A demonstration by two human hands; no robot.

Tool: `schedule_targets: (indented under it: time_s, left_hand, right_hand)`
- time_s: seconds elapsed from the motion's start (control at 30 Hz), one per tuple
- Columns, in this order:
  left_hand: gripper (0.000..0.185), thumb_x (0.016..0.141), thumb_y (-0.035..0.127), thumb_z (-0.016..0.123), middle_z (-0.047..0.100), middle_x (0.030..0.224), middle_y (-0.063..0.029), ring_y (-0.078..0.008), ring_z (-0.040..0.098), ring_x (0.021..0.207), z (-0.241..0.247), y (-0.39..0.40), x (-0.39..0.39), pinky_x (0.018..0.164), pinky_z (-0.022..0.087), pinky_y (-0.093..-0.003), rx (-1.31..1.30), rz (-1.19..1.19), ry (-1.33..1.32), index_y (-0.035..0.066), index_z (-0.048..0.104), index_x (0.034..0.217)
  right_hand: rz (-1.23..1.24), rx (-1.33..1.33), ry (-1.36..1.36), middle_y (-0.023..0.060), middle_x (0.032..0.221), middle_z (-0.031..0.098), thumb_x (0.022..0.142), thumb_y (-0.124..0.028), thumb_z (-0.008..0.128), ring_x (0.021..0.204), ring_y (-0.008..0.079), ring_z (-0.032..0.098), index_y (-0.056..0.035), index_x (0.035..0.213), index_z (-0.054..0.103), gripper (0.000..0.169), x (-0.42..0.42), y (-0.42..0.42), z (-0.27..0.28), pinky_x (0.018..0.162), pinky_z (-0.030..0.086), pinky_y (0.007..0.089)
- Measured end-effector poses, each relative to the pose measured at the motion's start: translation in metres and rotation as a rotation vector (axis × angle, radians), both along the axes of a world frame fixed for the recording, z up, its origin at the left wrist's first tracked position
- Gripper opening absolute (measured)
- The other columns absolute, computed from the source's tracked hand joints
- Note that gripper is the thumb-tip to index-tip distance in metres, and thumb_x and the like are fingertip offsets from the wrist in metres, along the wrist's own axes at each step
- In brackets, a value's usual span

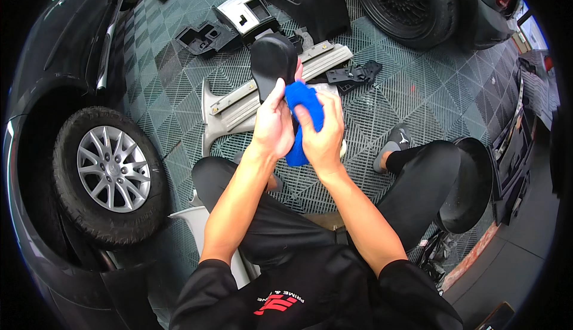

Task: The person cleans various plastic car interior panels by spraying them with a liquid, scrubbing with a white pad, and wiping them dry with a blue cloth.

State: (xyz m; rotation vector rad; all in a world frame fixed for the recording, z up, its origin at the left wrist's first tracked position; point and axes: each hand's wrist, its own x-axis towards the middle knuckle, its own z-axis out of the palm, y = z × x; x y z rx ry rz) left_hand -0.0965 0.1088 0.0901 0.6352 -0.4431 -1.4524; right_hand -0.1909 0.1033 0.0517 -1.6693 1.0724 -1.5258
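My left hand [274, 126] grips a black rounded car trim piece [273, 63], its broad smooth end pointing away from me. The part's near end is hidden behind my hands and the cloth. A bright blue microfibre cloth [304, 104] is bunched in my right hand [326, 128], thumb laid over it. The cloth rests against the trim piece's right side, and its loose end hangs below my fingers. Beneath my hands, light grey trim panels [237, 110] with metal rails lie on the grid-tile floor [353, 133].
A dark car with a silver alloy wheel [114, 168] stands close on my left. Another vehicle's black wheel [405, 3] is at the upper right. Console parts [248, 14] and a black bracket [356, 74] lie ahead. More panels [515, 151] lean at the right.
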Motion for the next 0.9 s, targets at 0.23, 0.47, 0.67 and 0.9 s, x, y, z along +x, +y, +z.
schedule_targets:
  time_s: [0.23,0.47,0.67,0.9]
  left_hand:
    - [0.048,0.102,0.034,0.03,0.037,0.147,-0.0045,-0.0214,0.039,0.13,0.003,0.004,0.006,0.107,0.034,-0.0387,0.122,-0.073,0.09,0.011,0.03,0.145]
    - [0.048,0.1,0.035,0.036,0.05,0.134,-0.0076,-0.0189,0.045,0.125,-0.012,0.008,-0.013,0.106,0.034,-0.0349,0.4,-0.083,-0.186,0.004,0.04,0.136]
    - [0.053,0.098,0.039,0.043,0.048,0.135,-0.0113,-0.0185,0.049,0.12,-0.021,0.006,0.003,0.1,0.04,-0.033,0.271,-0.228,-0.177,0.002,0.041,0.136]
    - [0.081,0.089,0.067,0.035,0.046,0.139,-0.0122,-0.0197,0.047,0.122,-0.013,-0.004,0.0,0.102,0.037,-0.0361,-0.223,-0.067,-0.635,0.004,0.037,0.14]
  right_hand:
    - [-0.136,0.284,-0.107,0.0162,0.09,0.057,0.088,-0.025,0.064,0.085,0.0312,0.058,0.0024,0.101,0.059,0.031,-0.015,-0.024,-0.013,0.077,0.045,0.04]
    - [-0.029,-0.163,0.136,0.0156,0.108,0.052,0.069,-0.017,0.08,0.096,0.0326,0.055,-0.0028,0.099,0.06,0.038,-0.016,-0.033,0.022,0.082,0.047,0.0408]
    - [-0.099,0.138,-0.143,0.011,0.093,0.06,0.087,-0.025,0.066,0.084,0.0204,0.059,0.0012,0.103,0.058,0.031,-0.039,-0.06,0.026,0.077,0.047,0.0324]
    - [0.352,0.805,-0.578,0.0086,0.106,0.062,0.093,-0.039,0.057,0.089,0.0164,0.061,-0.0032,0.122,0.052,0.046,-0.063,-0.021,0.002,0.079,0.051,0.0327]
